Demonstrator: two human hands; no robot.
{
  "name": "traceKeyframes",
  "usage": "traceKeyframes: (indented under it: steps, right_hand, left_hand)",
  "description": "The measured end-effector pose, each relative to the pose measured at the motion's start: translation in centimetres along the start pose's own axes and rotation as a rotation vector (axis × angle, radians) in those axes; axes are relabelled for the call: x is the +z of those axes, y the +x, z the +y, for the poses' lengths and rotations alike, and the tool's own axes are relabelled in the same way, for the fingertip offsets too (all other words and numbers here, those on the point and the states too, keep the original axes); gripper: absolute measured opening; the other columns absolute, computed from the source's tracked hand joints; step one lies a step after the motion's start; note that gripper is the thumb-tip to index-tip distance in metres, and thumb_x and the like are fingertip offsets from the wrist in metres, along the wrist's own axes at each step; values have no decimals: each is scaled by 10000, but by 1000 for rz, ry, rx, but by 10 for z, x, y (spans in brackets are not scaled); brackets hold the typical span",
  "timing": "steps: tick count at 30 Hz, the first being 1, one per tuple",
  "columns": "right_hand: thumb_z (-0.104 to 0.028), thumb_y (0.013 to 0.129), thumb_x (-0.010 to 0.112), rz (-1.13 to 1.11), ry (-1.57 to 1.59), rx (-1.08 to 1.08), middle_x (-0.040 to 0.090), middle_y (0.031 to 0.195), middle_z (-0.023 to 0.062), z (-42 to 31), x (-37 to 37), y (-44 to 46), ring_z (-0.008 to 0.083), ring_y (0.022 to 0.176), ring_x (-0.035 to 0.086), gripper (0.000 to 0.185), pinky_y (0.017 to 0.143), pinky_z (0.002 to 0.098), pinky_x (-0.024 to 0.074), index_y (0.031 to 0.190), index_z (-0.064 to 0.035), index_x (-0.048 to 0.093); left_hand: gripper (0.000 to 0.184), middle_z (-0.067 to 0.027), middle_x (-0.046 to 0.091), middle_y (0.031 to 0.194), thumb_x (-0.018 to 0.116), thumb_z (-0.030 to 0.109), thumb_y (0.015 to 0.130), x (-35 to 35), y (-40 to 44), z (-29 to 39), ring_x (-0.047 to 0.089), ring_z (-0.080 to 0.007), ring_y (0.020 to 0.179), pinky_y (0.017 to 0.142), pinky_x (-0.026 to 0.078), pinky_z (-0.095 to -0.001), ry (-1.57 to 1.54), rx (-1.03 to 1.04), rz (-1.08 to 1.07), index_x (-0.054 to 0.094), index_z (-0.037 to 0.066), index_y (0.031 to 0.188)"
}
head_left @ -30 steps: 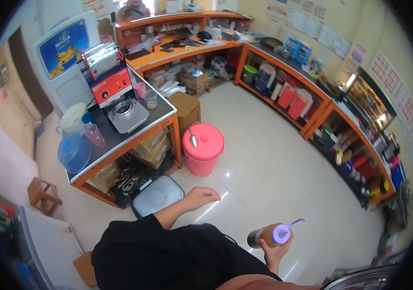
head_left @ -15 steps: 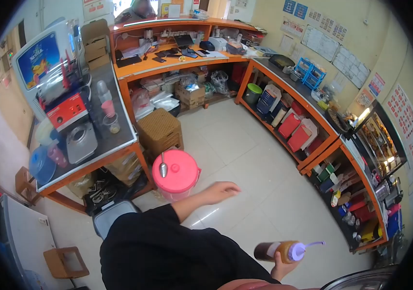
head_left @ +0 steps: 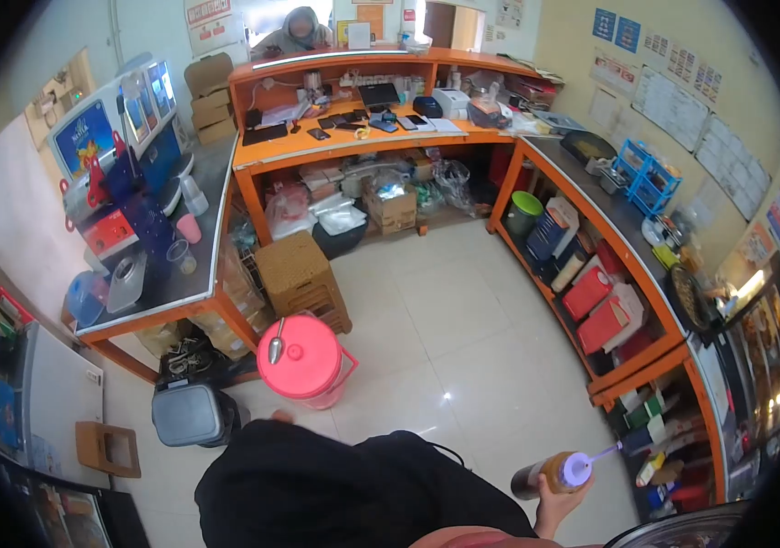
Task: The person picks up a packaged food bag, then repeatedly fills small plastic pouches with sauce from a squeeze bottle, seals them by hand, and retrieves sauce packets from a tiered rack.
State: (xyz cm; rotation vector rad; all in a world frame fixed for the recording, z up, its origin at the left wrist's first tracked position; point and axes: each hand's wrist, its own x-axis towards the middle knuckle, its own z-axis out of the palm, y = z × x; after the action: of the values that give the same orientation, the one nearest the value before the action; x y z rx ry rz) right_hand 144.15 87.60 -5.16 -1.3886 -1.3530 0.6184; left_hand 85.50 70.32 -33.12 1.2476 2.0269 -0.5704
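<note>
Head cam, L side: grey bin (head_left: 187, 416) stands just L of the L hand; its base is partly lost behind the black sleeve (head_left: 253, 470).
L hand: only a sliver of skin (head_left: 282, 416) shows past the sleeve; can't tell if it's spread, curled or gripping.
Metal scoop (head_left: 277, 342): lies loose on the pink bucket (head_left: 319, 365), ahead of the L hand; could slide off if hand or sleeve bumped the bucket. Gap b/w hand and bucket hard to judge, b/c of the overhead angle.
Far person (head_left: 301, 36): well ahead of both hands, beyond the counter; lower body hidden.
Squeeze bottle (head_left: 550, 477): in the R hand, well R of the L hand, over the floor. Looks tilted, tho true lean is uncertain. Fill level unclear.
R hand (head_left: 563, 500): closed round the bottle, 1-handed; fingers partly hidden. Too hard a squeeze could push contents out; a loose grip could drop it.
Purple spout (head_left: 606, 450): points R; might drip if tipped, or snag if swung into the R shelf (head_left: 717, 438). Depth b/w the 2 unclear.
Clear rim (head_left: 673, 530): R of the R hand, cut off at bottom; can't ID it.
</note>
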Motion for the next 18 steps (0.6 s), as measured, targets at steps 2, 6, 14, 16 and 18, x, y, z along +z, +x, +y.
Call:
traceKeyframes:
  steps: [2, 6, 14, 16, 18]
  right_hand:
    - [-147, 537, 863, -3, -46, -48, 495, 1220, 115, 6, 22, 62, 263, 1158, 498, 921, 1040, 397, 362, 1321, -31, 394]
    - [-172, 565, 875, 15, 100, -87, 487, 1244, 118, 33, 79, 187, 263, 1171, 492, 932, 1045, 394, 356, 1342, -23, 383]
    - [-205, 621, 873, 133, 96, -130, 477, 1288, 130, 45, 175, 370, 253, 1201, 476, 946, 1056, 404, 347, 1381, 2, 349]
    - [-192, 624, 873, 136, 99, -190, 479, 1314, 146, 54, 176, 405, 261, 1202, 501, 945, 1049, 419, 377, 1385, 12, 352]
    - [-176, 626, 872, 129, 198, -292, 484, 1322, 155, 74, 199, 456, 262, 1198, 516, 932, 1043, 423, 397, 1382, 14, 361]
  left_hand:
    - [286, -193, 626, 1138, 504, 244, 928, 18, -31, -19, 590, -347, 1057, 904, 459, -461, -155, -193, -89, 637, 65, 1107]
    - [324, -194, 612, 1176, 501, 276, 934, 19, -51, -3, 572, -339, 1099, 945, 438, -450, -402, -446, -171, 632, 58, 1135]
    - [405, -197, 585, 1250, 495, 340, 947, -127, 150, 117, 535, -324, 1184, 1028, 395, -427, -493, -251, -46, 622, 43, 1191]
    - [425, -198, 578, 1269, 494, 356, 950, -209, 231, 171, 526, -320, 1205, 1049, 385, -422, -460, -117, 50, 619, 39, 1205]
    - [458, -208, 503, 1362, 457, 360, 963, -290, 343, 217, 416, -323, 1316, 1115, 308, -425, -399, 188, 285, 580, 48, 1275]
